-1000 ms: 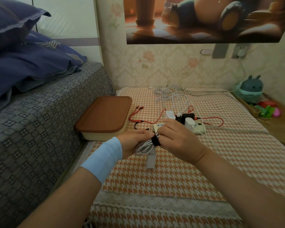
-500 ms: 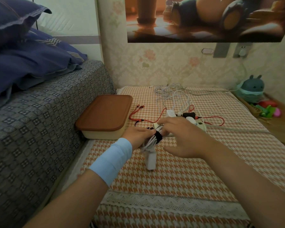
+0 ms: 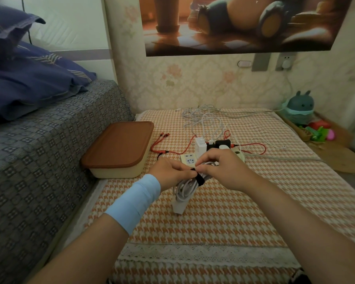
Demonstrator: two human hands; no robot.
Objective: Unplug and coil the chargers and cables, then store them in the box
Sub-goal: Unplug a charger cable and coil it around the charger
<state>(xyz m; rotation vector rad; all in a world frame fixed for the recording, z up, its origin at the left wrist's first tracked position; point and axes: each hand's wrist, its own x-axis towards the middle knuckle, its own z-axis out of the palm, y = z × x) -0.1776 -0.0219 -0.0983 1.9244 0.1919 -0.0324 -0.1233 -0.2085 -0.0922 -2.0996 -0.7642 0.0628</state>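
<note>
Now that the right hand (image 3: 223, 171) is back, fingers curled on the coiled cable (image 3: 184, 189), left hand (image 3: 170, 173) pinches the black strap (image 3: 200, 179). Bundle held over the cloth (image 3: 234, 212), near the closed box (image 3: 119, 148); tying probably finishing.

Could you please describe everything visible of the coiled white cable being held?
The coiled white cable is a bundle of smooth, plastic-looking loops, bound near the top by a black strap. It hangs tilted, with a white charger block at its lower end just over the checked cloth; contact is unclear. The left hand pinches the strap's tail and the right hand grips the upper loops.
</note>
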